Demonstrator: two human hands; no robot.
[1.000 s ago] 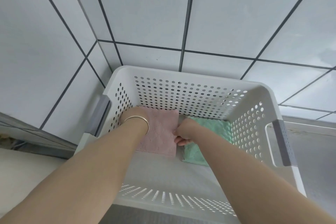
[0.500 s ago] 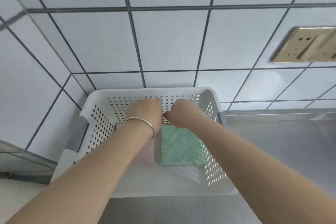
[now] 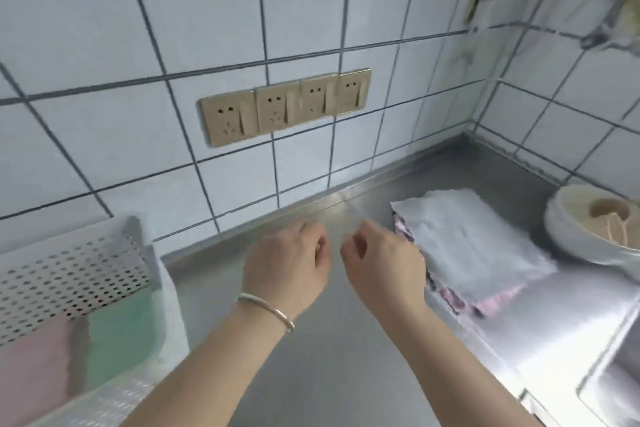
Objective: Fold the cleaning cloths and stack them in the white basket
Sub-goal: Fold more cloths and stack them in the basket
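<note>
The white perforated basket [image 3: 76, 263] stands at the left edge of the steel counter. Inside it lie a folded pink cloth [image 3: 31, 367] and, to its right, a folded green cloth [image 3: 121, 336]. A stack of unfolded cloths [image 3: 471, 253] lies on the counter to the right, a white one on top and pink ones under it. My left hand [image 3: 287, 270], with a bracelet on the wrist, and my right hand [image 3: 381, 267] hover side by side over the bare counter between basket and stack. Both have loosely curled fingers and hold nothing. My right hand is just left of the stack.
A white bowl [image 3: 588, 236] with something tan inside sits at the right, beyond the stack. A row of gold wall sockets [image 3: 284, 107] is set in the tiled wall. A sink edge [image 3: 609, 374] shows at the lower right.
Both hands have come out of the basket and moved right, over the counter. The view has swung right, bringing the cloth stack and bowl into sight. The pink and green cloths stay in the basket.
</note>
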